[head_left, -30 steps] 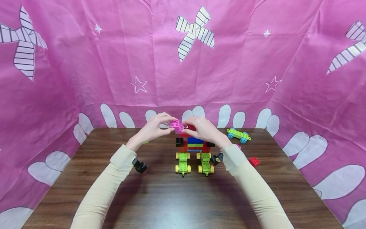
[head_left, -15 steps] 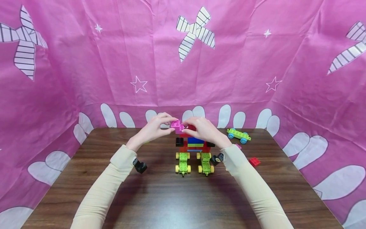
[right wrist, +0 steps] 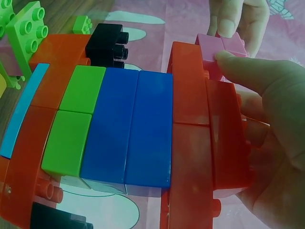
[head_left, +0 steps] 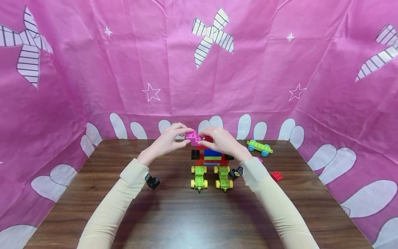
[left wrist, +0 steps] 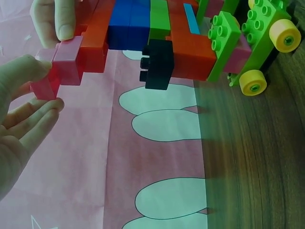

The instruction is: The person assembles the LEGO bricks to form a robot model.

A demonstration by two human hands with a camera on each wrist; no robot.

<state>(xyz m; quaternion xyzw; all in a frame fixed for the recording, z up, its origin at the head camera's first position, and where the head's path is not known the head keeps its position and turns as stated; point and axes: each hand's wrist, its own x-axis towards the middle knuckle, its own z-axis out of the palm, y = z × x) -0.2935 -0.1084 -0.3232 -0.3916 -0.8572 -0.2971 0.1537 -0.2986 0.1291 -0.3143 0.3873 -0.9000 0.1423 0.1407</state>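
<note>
A figure of toy building bricks stands on the table, with blue bricks (right wrist: 131,129), red bricks (right wrist: 190,86) and black side bricks (head_left: 195,154) on lime wheeled bases (head_left: 199,178). At its upper left corner sit two stepped pink bricks. My left hand (head_left: 168,140) pinches the outer, higher pink brick (left wrist: 45,86) between thumb and fingers. My right hand (head_left: 220,140) grips the inner pink brick (left wrist: 69,59), its thumb on the near side. The right hand's other fingers are partly hidden behind the top red brick (right wrist: 228,136).
To the right lie a lime wheeled base (head_left: 259,147) with blue wheels, a small pink piece (head_left: 259,159) and a loose red brick (head_left: 276,175). The wooden table (head_left: 192,221) meets a pink patterned cloth (head_left: 155,69) at the back.
Almost nothing differs. Both hands stay at the pink bricks, and the brick figure keeps its place.
</note>
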